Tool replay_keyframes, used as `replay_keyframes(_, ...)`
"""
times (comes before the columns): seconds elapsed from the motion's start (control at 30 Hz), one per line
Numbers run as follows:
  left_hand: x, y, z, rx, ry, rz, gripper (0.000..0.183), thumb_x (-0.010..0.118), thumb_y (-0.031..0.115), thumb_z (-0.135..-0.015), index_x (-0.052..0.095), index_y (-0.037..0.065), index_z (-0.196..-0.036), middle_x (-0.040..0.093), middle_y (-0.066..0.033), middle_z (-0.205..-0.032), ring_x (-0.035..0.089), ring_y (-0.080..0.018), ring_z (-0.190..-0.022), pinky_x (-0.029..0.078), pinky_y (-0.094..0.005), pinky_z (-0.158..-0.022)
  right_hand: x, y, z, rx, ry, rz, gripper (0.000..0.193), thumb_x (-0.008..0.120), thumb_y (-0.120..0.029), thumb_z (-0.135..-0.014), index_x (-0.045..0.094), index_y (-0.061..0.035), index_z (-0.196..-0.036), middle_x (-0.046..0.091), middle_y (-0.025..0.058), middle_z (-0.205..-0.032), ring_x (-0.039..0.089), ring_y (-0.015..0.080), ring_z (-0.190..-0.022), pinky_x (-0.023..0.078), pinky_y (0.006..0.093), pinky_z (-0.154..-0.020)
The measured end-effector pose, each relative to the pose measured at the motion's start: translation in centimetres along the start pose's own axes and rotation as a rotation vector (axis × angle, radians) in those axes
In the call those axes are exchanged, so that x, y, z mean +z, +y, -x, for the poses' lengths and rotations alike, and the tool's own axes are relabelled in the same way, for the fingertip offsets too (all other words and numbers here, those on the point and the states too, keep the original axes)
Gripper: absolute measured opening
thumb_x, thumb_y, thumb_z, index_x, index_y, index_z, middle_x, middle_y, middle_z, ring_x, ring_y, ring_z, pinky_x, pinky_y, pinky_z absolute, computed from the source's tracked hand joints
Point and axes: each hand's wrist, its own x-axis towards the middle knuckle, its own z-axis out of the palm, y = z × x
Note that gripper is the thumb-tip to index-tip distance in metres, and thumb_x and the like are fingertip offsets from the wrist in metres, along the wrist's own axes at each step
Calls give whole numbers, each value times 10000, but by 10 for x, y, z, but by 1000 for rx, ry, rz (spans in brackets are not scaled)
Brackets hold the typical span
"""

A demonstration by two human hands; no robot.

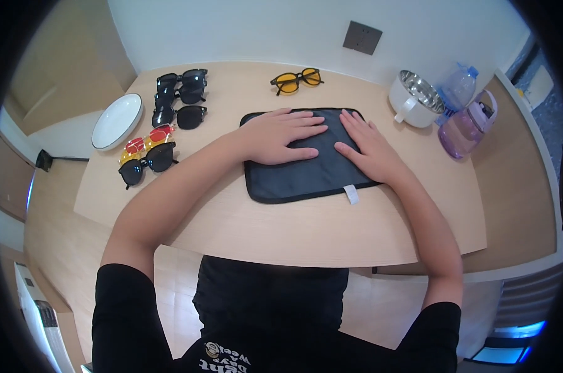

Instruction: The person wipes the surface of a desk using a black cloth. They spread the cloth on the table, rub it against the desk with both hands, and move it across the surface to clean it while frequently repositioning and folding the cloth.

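Note:
A dark, flat cloth mat (294, 177) with black edging and a small white tag lies on the light wooden table in front of me. My left hand (278, 137) rests flat on its upper left part, fingers stretched toward the right. On its right side lies my right hand (368, 149), palm down, with the fingers pointing up and to the left. Both hands hold nothing. Beyond the mat, a pair of glasses with yellow lenses (287, 82) sits near the wall.
Several pairs of sunglasses (190, 117) line the table's left side, beside an oval white dish (118, 122). At the right stand a white metal-lined cup (416, 102), a clear bottle with a blue cap (460, 87) and a purple jug (465, 132). A low partition (517, 161) borders the table's right.

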Motion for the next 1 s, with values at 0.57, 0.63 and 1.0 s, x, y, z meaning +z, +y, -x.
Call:
replay_keyframes(0.57,5,30,10,52,-37,-77,824,423,630,-1097,314,81,-1702,302,-129,-1771,213,-327,-1660,102,-622,-1334,-1,-9,5,-127,-2,-155,645,559,-380,-1114,435,2,-1618,378,157,-1730,338,320,-1610,263,454,-1327)
replay_keyframes(0.63,4,28,7,36,-26,-72,816,431,642,-1091,320,119,-1708,319,-100,-1769,221,-303,-1660,93,-603,-1342,-2,-6,4,-137,27,-125,665,548,-428,-1115,447,5,-1609,397,158,-1720,356,326,-1600,284,443,-1320)
replay_keyframes(1.0,2,3,1,-19,2,-45,789,392,645,-1096,377,126,-1690,336,-78,-1767,257,-248,-1649,145,-498,-1354,6,-2,2,0,62,-52,707,535,-473,-1111,444,15,-1615,415,197,-1702,348,350,-1602,291,440,-1306)
